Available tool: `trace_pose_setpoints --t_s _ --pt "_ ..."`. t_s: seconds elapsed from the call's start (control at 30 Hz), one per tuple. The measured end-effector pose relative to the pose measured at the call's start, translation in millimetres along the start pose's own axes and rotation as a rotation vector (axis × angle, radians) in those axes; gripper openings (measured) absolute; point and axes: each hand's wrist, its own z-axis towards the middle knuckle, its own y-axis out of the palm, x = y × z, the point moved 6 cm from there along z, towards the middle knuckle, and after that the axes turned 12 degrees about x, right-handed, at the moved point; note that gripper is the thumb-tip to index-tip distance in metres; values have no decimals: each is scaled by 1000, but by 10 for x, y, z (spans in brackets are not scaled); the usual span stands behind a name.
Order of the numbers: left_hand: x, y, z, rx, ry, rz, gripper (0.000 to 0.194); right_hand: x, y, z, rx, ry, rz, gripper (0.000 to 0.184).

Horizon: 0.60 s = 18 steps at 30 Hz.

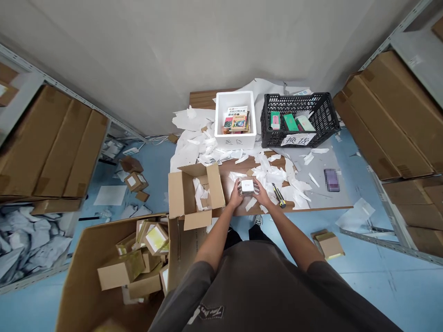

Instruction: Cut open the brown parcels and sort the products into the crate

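Note:
A small white box (247, 185) with dark print on its top sits between my two hands near the table's front edge. My left hand (236, 193) is closed on its left side, and my right hand (262, 192) grips it from the right. Just right of my right hand lies a yellow and black utility knife (278, 195) among torn white paper (268, 174). To the left of my left hand stands an open cardboard box (188, 193) with crumpled paper inside.
At the table's back are a white foam box (235, 142) holding books and a black plastic crate (327, 129) with green boxes. A phone (332, 180) lies at right. A large carton (79, 276) full of small cardboard boxes stands lower left. Shelves with cartons (404, 110) flank both sides.

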Motion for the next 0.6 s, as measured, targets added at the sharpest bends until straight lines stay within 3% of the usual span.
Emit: trace_pose_setpoints --t_s 0.2,0.3,0.47,0.6 --pt "-532 53 310 21 -117 -85 121 397 166 311 7 41 20 90" --pt "-648 111 454 26 -100 -107 126 541 229 465 -16 58 34 95" --pt "-602 164 480 99 -147 -179 130 529 306 534 -31 77 59 106" --pt "-301 149 250 172 -113 -252 125 195 297 409 -41 71 106 107"
